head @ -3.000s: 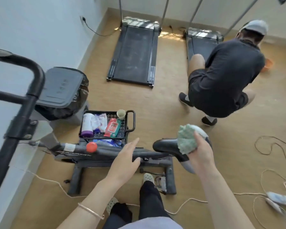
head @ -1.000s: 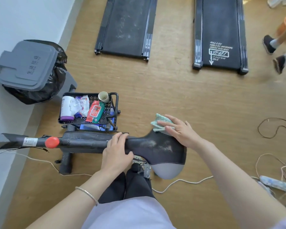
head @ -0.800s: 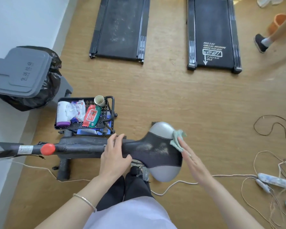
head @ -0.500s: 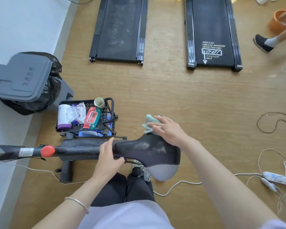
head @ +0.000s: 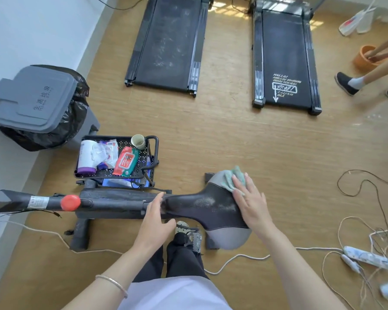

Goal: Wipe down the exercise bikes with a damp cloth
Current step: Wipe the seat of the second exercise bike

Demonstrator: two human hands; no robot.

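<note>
Seen from the head camera, the right hand (head: 251, 204) lies flat with straight fingers, pressing the green cloth (head: 232, 179) onto the far grey corner of the bike saddle (head: 206, 209). The palm is down, probably so the whole cloth rubs, and pale dusty streaks on the black middle look not yet wiped. The left hand (head: 154, 220) sits well apart at the saddle's narrow nose, where it meets the bike frame (head: 112, 201), likely bracing the seat against the push — whether its fingers wrap underneath cannot be told. The supply cart (head: 154, 139) stands just beyond the frame — handy for restocking.
</note>
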